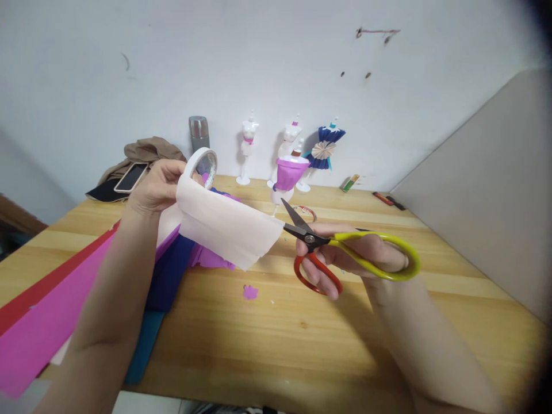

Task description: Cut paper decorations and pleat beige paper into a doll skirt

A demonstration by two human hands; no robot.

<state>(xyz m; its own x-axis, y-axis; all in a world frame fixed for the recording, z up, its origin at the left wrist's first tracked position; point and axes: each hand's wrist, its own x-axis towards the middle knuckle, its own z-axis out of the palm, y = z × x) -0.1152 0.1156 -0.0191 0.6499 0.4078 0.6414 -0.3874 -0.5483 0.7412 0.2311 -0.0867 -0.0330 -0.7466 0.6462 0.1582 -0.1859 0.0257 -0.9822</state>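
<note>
My left hand (160,181) is closed at the left end of a pale pinkish-white paper strip (228,221), together with a roll of white tape (195,161). The strip hangs out to the right with its lower edge uneven. In my right hand (321,267) are scissors (309,239) with one yellow and one red handle. Their blades stand apart, tips at the strip's upper right corner; whether they touch it I cannot tell. Beneath, a small purple flower-shaped cutout (250,292) lies on the wooden table (276,345).
Behind stand several small white dress forms, one in a purple paper dress (291,172), another in dark blue (330,146). Coloured paper sheets (69,299) lie left under my forearm. A phone (131,177), brown cloth (153,149) and grey flask (199,133) are at the back left.
</note>
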